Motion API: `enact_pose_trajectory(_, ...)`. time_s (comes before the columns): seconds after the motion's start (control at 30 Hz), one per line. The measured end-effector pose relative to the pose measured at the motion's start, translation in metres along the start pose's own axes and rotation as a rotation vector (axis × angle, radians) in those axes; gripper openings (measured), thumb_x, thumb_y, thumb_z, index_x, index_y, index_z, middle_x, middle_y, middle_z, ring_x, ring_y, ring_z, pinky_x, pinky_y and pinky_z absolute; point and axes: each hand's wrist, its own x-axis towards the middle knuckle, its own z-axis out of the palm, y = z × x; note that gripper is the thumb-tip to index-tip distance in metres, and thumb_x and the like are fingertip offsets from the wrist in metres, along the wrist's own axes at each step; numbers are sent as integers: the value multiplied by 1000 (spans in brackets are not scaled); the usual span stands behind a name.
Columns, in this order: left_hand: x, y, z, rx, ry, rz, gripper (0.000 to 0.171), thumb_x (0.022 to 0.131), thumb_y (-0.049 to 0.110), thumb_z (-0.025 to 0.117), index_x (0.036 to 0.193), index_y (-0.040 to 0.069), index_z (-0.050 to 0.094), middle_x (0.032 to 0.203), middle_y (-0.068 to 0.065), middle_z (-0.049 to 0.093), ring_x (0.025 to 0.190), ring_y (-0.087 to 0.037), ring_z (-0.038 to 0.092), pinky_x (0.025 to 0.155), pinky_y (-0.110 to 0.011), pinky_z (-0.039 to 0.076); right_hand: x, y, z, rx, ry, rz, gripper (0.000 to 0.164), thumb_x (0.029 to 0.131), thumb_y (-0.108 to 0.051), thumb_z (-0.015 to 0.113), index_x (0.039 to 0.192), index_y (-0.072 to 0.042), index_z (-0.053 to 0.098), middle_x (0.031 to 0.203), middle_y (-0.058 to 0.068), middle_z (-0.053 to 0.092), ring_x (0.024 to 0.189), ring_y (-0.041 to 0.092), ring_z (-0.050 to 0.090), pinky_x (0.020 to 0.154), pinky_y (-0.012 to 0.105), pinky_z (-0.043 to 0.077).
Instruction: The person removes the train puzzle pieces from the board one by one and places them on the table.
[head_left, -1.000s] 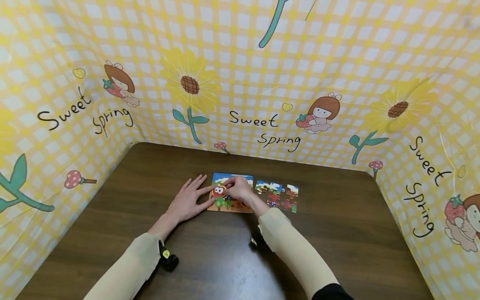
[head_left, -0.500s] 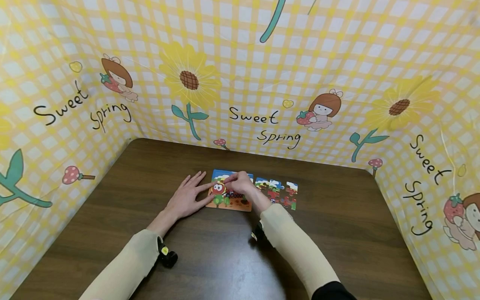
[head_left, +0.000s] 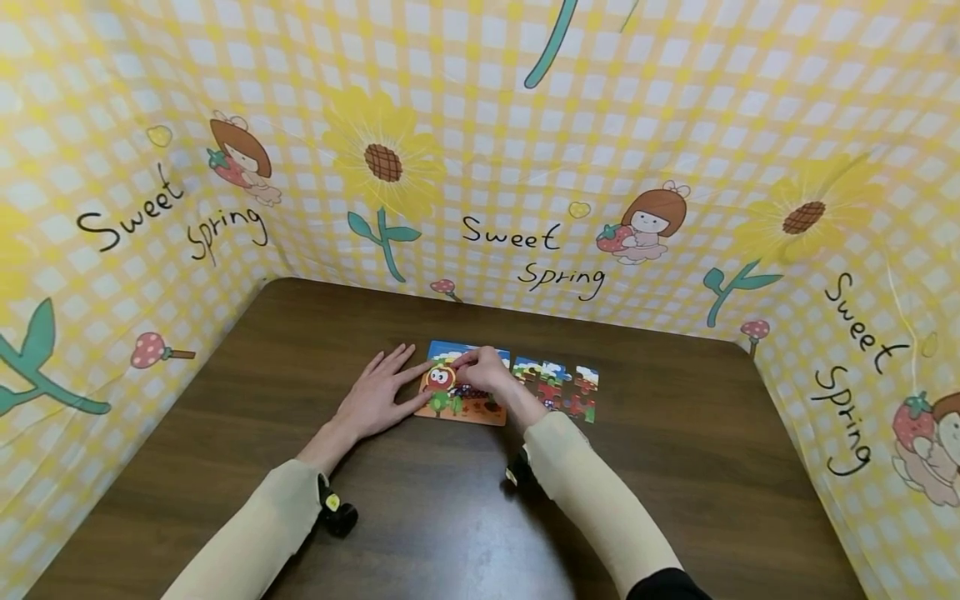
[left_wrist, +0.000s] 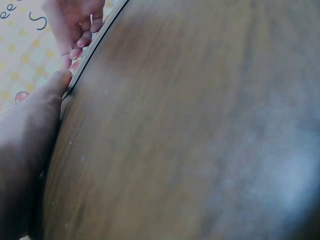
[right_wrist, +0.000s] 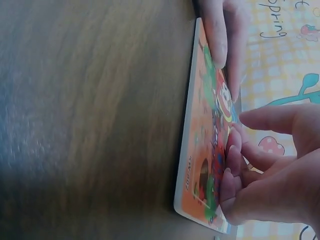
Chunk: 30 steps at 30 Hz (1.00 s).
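Note:
A jigsaw puzzle (head_left: 480,413) with a red cartoon character, blue sky and orange ground lies flat at the table's far middle. My left hand (head_left: 375,396) lies spread at its left side, thumb and index finger touching that edge. My right hand (head_left: 487,371) is over the puzzle's upper middle, fingers bent and tips down at the picture. Seen from the right wrist, the curled fingers (right_wrist: 232,160) rest along the puzzle surface. Whether they pinch a piece I cannot tell; the hand hides that part of the picture.
Several loose jigsaw pieces (head_left: 550,393) lie in a loose group right of the puzzle, partly behind the right wrist. The dark wooden table (head_left: 420,517) is enclosed by a yellow checked cloth (head_left: 495,167) at the back and sides. Small black cameras (head_left: 339,517) hang at the wrists.
My right hand has shifted slightly right from beside the character's face, uncovering more of the picture. The left hand stays at the puzzle's left edge. The head view has shifted slightly.

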Motion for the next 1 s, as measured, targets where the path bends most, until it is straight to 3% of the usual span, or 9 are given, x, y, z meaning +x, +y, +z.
enact_pose_trajectory(0.23, 3, 1, -2, -36, 12, 3, 65, 106, 59, 66, 164, 33, 54, 179, -17, 37, 171, -35, 28, 140, -63, 15, 0, -2, -2, 61, -16, 10, 29, 102, -1, 66, 128, -1, 78, 123, 17, 74, 94, 18, 66, 78, 25, 54)
enact_pose_trajectory(0.4, 3, 1, -3, -72, 22, 1, 63, 105, 55, 70, 161, 30, 58, 177, -17, 40, 170, -36, 29, 139, -63, 15, -2, 1, -6, 56, -44, -23, 29, 105, 1, 65, 131, -1, 76, 128, 20, 76, 110, 28, 75, 85, 28, 60)
enact_pose_trajectory(0.57, 3, 2, -3, -79, 17, 8, 63, 105, 55, 70, 162, 31, 57, 177, -17, 41, 170, -36, 29, 139, -64, 15, -4, 12, -13, 15, -105, -113, 34, 107, 0, 66, 141, -3, 71, 131, 25, 77, 122, 37, 76, 91, 33, 64)
enact_pose_trajectory(0.7, 3, 2, -4, -87, 16, 12, 63, 106, 55, 69, 163, 32, 56, 177, -17, 40, 170, -37, 29, 139, -64, 14, -8, 17, -18, -82, -152, -221, 42, 106, 2, 67, 148, -4, 68, 134, 25, 76, 124, 38, 74, 93, 36, 65)
enact_pose_trajectory(0.83, 2, 1, -5, -81, 18, 17, 63, 106, 54, 69, 164, 34, 55, 177, -17, 41, 170, -38, 29, 139, -65, 15, -8, 20, -18, -200, -157, -333, 50, 102, 3, 73, 151, -4, 66, 130, 22, 75, 120, 35, 73, 97, 39, 63)
enact_pose_trajectory(1.0, 1, 1, -3, -46, 20, 26, 63, 106, 54, 68, 165, 36, 53, 177, -19, 40, 169, -39, 30, 138, -66, 16, -6, 22, -12, -237, -133, -373, 50, 99, 4, 76, 149, -4, 68, 122, 19, 74, 107, 26, 71, 91, 35, 61)
